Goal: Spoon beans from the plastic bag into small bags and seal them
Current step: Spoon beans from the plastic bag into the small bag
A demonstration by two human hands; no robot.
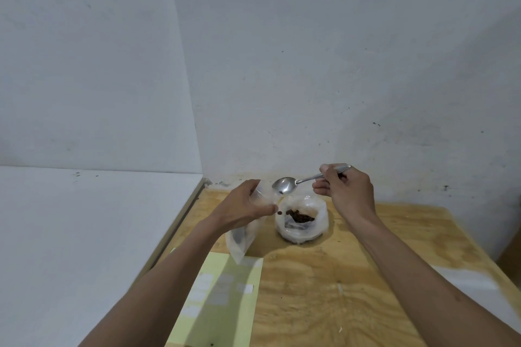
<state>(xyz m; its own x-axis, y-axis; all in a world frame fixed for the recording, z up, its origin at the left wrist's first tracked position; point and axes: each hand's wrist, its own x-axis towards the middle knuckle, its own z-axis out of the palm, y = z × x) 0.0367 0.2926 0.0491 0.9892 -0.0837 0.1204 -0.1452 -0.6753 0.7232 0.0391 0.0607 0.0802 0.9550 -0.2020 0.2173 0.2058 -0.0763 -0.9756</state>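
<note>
Glossy metal spoon [284,185], wooden table [352,276].

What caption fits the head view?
Right hand tips spoon toward small bag held by left hand.

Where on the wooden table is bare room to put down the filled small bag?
Bare wood lies right of the green sheet, in front of the bean bag, up to the white patch. It is crowded by the small bag, left hand and spoon.
</note>
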